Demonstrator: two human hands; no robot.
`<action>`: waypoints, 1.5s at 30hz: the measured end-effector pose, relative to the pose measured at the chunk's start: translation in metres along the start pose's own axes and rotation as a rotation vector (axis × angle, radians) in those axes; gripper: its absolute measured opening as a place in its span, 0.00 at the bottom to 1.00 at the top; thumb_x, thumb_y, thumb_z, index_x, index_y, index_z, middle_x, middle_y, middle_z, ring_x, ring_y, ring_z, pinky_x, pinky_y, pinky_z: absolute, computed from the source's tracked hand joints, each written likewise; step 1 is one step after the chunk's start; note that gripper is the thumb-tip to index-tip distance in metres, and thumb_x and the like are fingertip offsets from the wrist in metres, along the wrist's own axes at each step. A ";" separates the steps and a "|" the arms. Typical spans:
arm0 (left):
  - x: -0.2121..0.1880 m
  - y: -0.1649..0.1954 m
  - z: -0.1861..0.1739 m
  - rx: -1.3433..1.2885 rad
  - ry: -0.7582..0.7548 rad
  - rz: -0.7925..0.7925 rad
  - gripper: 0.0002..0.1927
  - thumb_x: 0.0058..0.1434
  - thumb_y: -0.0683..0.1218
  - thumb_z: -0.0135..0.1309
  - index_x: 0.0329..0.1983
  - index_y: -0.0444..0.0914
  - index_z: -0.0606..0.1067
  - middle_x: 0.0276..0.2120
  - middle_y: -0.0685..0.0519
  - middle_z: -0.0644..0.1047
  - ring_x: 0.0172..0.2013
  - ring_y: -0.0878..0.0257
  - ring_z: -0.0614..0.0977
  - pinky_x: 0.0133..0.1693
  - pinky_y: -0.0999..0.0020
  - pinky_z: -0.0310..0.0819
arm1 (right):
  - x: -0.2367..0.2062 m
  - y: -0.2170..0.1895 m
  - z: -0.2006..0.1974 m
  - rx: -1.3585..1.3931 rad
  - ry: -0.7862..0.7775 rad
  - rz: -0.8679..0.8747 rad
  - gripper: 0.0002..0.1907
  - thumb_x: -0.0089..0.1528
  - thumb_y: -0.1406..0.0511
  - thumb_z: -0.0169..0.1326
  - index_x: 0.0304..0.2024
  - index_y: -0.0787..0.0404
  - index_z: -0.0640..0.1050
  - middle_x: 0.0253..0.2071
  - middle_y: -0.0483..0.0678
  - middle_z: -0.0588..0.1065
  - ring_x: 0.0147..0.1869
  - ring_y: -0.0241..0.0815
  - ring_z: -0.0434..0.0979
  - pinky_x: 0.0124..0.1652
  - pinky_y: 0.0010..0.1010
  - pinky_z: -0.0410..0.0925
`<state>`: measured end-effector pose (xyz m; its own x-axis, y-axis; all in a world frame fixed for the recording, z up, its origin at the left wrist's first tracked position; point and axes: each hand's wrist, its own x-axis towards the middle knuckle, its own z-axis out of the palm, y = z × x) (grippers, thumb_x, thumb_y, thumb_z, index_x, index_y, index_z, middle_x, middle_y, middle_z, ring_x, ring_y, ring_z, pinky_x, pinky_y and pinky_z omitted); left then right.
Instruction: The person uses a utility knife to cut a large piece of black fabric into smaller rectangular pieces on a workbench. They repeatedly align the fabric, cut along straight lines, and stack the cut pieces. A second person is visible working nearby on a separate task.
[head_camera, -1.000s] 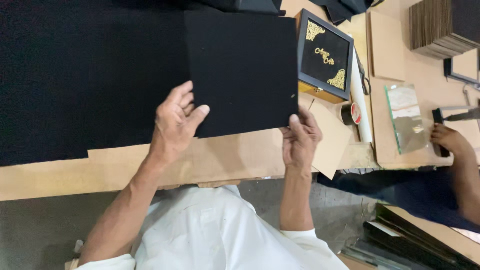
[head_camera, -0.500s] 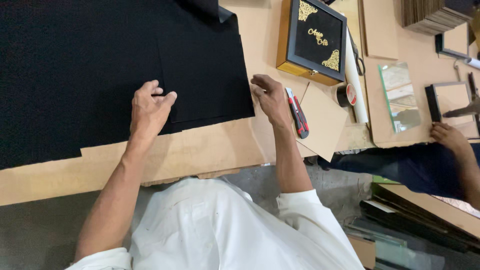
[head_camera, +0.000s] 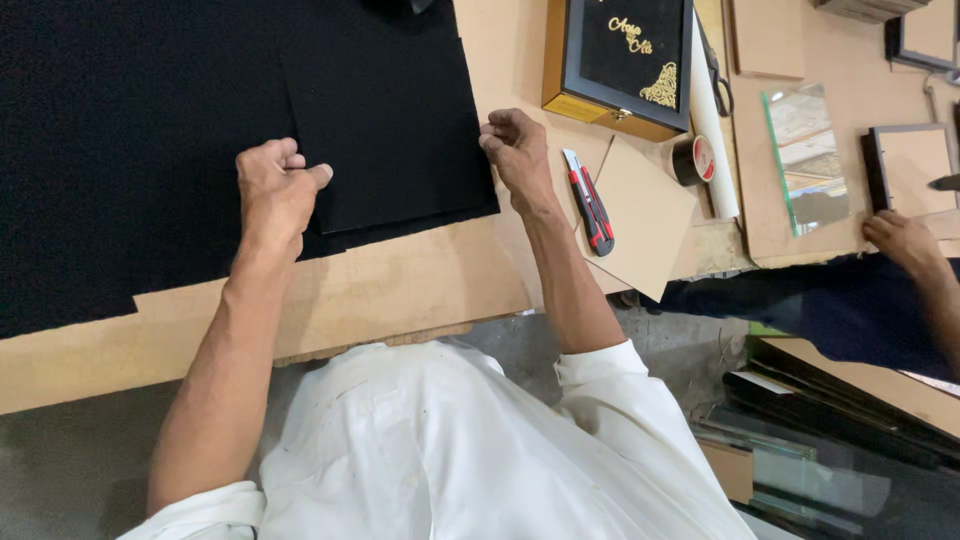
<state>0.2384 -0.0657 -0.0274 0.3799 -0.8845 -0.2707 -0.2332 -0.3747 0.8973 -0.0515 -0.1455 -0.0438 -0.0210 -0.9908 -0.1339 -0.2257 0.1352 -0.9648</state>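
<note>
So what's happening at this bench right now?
A person in a white shirt holds a cut piece of black sheet flat on a larger black sheet, left hand at its left edge, right hand at its right edge. Both lie on a brown board table. A red utility knife, a roll of tape and a gold-trimmed framed box lie to the right. Another person's hand rests farther right.

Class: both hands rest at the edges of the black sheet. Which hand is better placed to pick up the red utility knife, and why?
Probably the right hand: the red utility knife lies just beside it on the board, while the left hand sits across the black sheet.
</note>
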 end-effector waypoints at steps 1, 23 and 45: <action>0.002 -0.003 0.000 -0.031 -0.001 -0.016 0.30 0.54 0.35 0.63 0.61 0.26 0.71 0.49 0.40 0.79 0.50 0.55 0.82 0.51 0.65 0.77 | 0.000 0.001 0.001 0.005 0.011 0.010 0.16 0.59 0.76 0.56 0.51 0.71 0.76 0.42 0.51 0.79 0.41 0.37 0.77 0.38 0.26 0.71; 0.005 -0.059 -0.007 0.207 0.105 0.186 0.22 0.48 0.31 0.59 0.49 0.29 0.77 0.43 0.46 0.79 0.40 0.61 0.81 0.45 0.67 0.79 | -0.009 0.037 0.005 0.007 -0.102 -0.128 0.14 0.62 0.78 0.54 0.51 0.67 0.77 0.44 0.49 0.80 0.48 0.36 0.78 0.51 0.27 0.72; 0.022 -0.060 -0.002 0.202 0.136 0.255 0.22 0.47 0.31 0.56 0.48 0.28 0.78 0.42 0.45 0.78 0.40 0.58 0.81 0.45 0.63 0.77 | -0.002 0.029 0.015 -0.019 -0.074 -0.153 0.15 0.63 0.73 0.54 0.53 0.68 0.76 0.46 0.51 0.80 0.50 0.38 0.79 0.53 0.28 0.72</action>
<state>0.2619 -0.0621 -0.0861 0.3997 -0.9165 0.0143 -0.5031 -0.2063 0.8393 -0.0431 -0.1399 -0.0747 0.0869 -0.9962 -0.0030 -0.2389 -0.0179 -0.9709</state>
